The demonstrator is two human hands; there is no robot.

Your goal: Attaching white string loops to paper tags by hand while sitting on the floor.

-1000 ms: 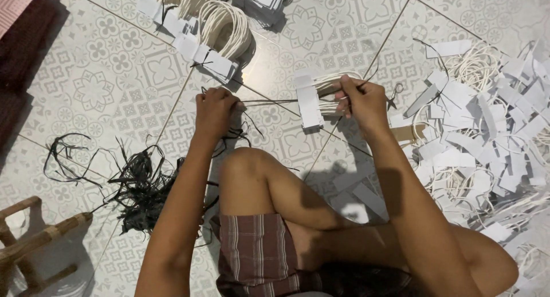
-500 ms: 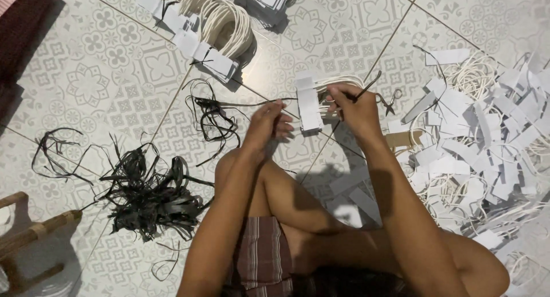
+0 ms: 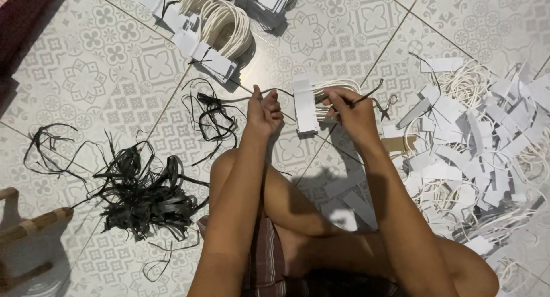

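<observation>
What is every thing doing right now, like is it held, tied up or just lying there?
Left hand: shut, pinching a black strip.
Right hand: shut, gripping the strip's other end beside the white bundle.
White bundle: held up, strip pulled around it.
Tied bundles: stacked on the floor, bound.
Black strips: loose, tangled heap.
White pile: loose, scattered.
Scissors: lying on the floor; open or closed unclear.

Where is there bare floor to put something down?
Bare tile floor lies at the upper left, between the black strip heap and the bundled white cord loops. Another bare patch lies at the top, right of those bundles. The right side is crowded with loose white tags and cords.
</observation>
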